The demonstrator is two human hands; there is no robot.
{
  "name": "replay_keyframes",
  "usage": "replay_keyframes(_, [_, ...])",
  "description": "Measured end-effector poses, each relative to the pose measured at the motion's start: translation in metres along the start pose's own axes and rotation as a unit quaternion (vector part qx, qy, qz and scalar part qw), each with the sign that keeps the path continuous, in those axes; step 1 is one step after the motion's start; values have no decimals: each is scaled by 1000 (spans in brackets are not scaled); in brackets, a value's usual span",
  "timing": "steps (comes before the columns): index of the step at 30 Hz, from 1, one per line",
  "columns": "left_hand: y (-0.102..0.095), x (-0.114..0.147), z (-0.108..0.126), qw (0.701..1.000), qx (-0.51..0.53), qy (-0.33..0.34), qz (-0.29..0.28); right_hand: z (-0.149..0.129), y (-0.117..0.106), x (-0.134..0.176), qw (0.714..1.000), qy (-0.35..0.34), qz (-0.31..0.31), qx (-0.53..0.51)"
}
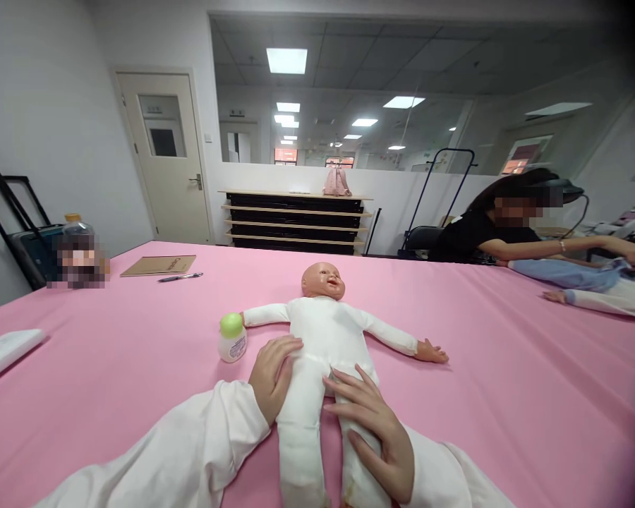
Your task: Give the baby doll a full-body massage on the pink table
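Note:
A baby doll [325, 328] with a white cloth body lies on its back in front of me, head away from me and arms spread. My left hand [275, 370] rests against the doll's hip and upper leg on the left side, fingers stretched out. Over the other thigh lies my right hand [378, 430], its fingers spread and pointing toward the doll's middle. Neither hand grasps anything. A small white bottle with a green cap [233, 339] stands beside the doll's hand on the left.
The pink-covered table [497, 395] holds a brown notebook [159, 265], a pen [180, 277], a drink bottle [78, 247] and a white object [8, 353] at the left edge. To the right, a co-worker [508, 219] reaches toward another doll [608, 289] in blue and white.

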State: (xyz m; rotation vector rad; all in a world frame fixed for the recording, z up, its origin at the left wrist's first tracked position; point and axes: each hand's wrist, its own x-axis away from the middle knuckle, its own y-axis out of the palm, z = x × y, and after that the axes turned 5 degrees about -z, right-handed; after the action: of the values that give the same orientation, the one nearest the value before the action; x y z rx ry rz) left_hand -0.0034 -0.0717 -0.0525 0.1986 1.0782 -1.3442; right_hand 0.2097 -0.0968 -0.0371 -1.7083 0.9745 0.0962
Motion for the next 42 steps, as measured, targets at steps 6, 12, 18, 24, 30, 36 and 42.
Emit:
replay_keyframes(6, [-8, 16, 45, 990, 89, 81, -77, 0, -2, 1, 1000, -16, 1, 17])
replay_keyframes(12, [-9, 23, 57, 973, 101, 158, -131, -3, -5, 0, 1000, -12, -29, 1])
replay_keyframes(18, [-13, 22, 54, 989, 109, 71, -72, -3, -10, 1, 999, -17, -21, -25])
replay_keyframes(24, [-5, 27, 42, 990, -3, 11, -141, 5, -7, 0, 999, 30, -8, 11])
replay_keyframes(30, [3, 33, 45, 987, 53, 79, -130, 9, 1, -1, 998, 21, -39, 54])
replay_keyframes(36, [-11, 28, 56, 965, 136, 147, -167, -3, -9, -4, 996, -31, -82, -14])
replay_keyframes(42, [-15, 26, 53, 987, 143, 2, -73, -4, -14, -2, 997, -32, -43, -57])
